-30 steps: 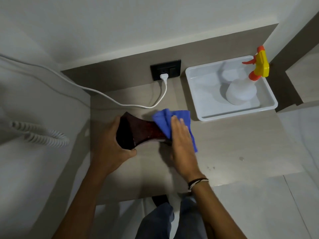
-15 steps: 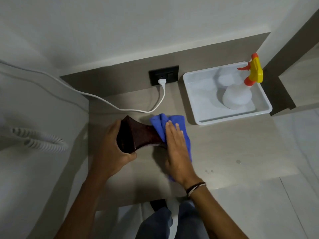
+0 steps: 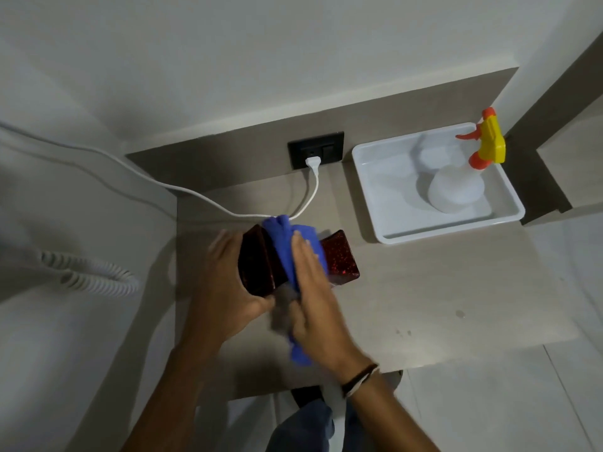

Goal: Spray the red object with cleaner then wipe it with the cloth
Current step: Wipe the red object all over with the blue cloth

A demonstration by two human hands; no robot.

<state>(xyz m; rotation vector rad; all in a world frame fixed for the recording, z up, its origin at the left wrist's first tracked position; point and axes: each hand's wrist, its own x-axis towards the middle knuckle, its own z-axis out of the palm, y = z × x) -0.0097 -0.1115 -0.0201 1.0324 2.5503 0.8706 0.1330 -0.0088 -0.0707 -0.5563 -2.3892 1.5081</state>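
Observation:
The red object (image 3: 339,257) is a dark red, speckled, curved dish lying on the wooden counter (image 3: 424,288). My left hand (image 3: 228,288) grips its raised left end. My right hand (image 3: 313,298) lies flat on the blue cloth (image 3: 287,243) and presses it onto the middle of the dish. A tail of the cloth hangs below my right palm. The dish's right end is uncovered. The spray bottle (image 3: 456,187), white with a yellow and orange head, stands in the white tray (image 3: 385,203) at the back right.
A white cable (image 3: 195,194) runs from the black wall socket (image 3: 316,154) across the counter behind the dish. A coiled white cord (image 3: 88,278) lies at the left. The counter's front edge is near my wrists, with tiled floor beyond.
My right hand and the cloth have slid left across the dish, from its right end to its middle. The right end now shows. My left hand keeps its grip.

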